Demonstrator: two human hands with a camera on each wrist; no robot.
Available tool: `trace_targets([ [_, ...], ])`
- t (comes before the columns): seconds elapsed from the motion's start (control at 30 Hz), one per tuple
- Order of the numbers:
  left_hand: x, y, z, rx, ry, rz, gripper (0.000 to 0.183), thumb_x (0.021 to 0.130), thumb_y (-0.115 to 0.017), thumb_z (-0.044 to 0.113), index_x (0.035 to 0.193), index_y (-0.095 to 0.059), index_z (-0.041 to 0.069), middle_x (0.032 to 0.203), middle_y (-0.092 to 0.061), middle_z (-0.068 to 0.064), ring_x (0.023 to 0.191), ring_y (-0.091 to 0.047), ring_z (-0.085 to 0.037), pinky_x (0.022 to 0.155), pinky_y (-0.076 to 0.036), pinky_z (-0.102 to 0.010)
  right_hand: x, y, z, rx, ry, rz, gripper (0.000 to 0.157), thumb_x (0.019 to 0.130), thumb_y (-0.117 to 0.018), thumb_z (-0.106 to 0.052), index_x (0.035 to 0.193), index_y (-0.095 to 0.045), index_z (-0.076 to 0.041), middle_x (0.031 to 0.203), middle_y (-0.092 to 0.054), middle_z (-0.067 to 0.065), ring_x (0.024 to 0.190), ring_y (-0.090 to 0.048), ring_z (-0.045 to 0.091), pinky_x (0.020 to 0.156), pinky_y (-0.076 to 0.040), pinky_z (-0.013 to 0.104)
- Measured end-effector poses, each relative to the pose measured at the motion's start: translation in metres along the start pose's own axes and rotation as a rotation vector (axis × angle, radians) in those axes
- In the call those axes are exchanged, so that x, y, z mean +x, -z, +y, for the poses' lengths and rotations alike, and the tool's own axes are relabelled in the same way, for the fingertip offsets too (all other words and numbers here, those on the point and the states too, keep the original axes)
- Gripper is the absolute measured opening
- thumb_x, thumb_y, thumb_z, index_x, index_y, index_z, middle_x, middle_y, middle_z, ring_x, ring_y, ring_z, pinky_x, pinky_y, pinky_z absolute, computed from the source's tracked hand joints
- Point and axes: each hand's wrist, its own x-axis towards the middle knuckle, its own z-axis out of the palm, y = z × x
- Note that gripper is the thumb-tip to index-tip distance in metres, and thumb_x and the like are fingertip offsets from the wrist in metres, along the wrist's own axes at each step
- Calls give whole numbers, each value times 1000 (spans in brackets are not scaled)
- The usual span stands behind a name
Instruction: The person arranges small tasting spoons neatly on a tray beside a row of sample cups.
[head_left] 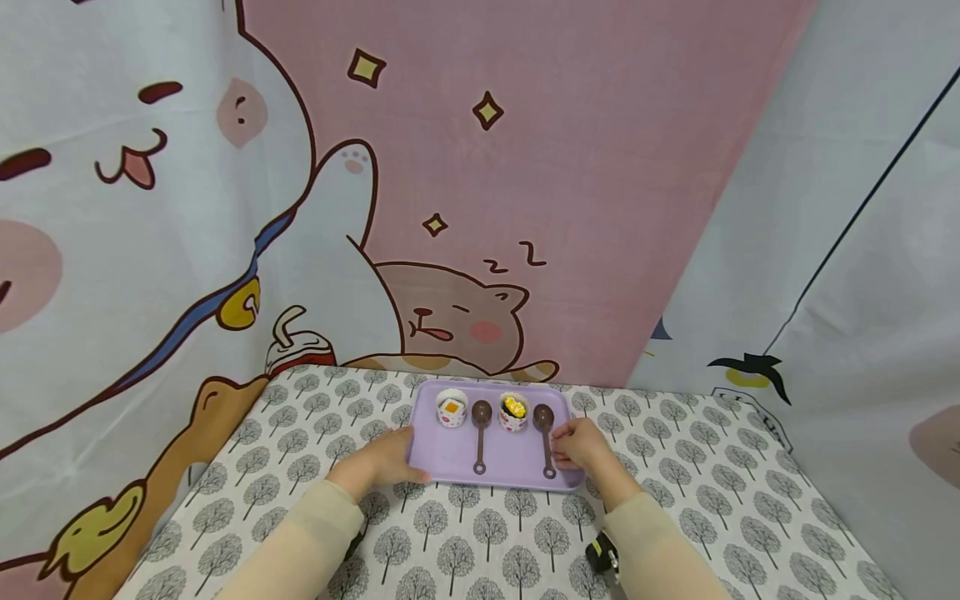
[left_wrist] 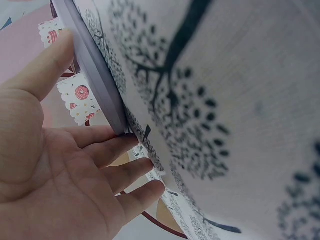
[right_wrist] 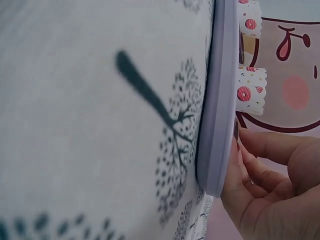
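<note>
A lilac tray [head_left: 450, 454] lies on the patterned cloth, carrying two brown spoons and two printed paper cups. My left hand [head_left: 384, 457] is at the tray's left end, fingers extended; in the left wrist view its thumb is on the rim side and its fingertips meet the corner. My right hand [head_left: 581, 444] reaches over the right end with bent fingers, fingertips right beside the handle of the right spoon [head_left: 546, 439]. In the right wrist view, the thumb and fingers hide most of that spoon; I cannot tell whether they pinch it.
On the tray, the left cup [head_left: 452, 414] holds something white with an orange square, the right cup [head_left: 513, 421] something yellow and dark. Between them lies the other spoon [head_left: 481, 433]. Behind the table hangs a cartoon curtain [head_left: 585, 208]; the tree-print tablecloth [head_left: 457, 542] spreads around the tray.
</note>
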Motion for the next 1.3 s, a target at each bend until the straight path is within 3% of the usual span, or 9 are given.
trace_targets([
  [0.2, 1, 0, -1, 4, -6, 5, 97, 73, -88, 29, 148, -38, -7, 145, -50, -24, 134, -44, -47, 113, -32, -62, -6, 4, 0, -65, 24, 0, 15, 85, -66, 7, 100, -64, 9, 81, -61, 14, 68, -65, 22, 64, -62, 33],
  [0.47, 0, 0, 0, 1, 6, 5, 100, 74, -87, 30, 149, -35, -9, 149, -45, -26, 139, -37, -48, 117, -24, -61, -14, 11, 1, -205, 98, -1, 13, 83, -69, 4, 96, -66, 7, 81, -64, 12, 67, -66, 20, 62, -61, 31],
  [0.83, 1, 0, -2, -25, -16, 11, 97, 74, -88, 28, 149, -37, -7, 147, -48, -25, 136, -41, -47, 117, -25, -62, -24, 16, 0, -263, 131, -19, 13, 82, -70, 5, 94, -67, 5, 78, -65, 9, 66, -65, 20, 63, -61, 33],
  [1.3, -3, 0, 0, 41, 17, 7, 99, 77, -85, 34, 150, -33, -10, 152, -41, -27, 141, -31, -51, 117, -23, -62, -35, 21, 2, -388, 207, -22, 12, 83, -70, 1, 94, -67, 2, 79, -62, 6, 68, -60, 17, 63, -57, 32],
])
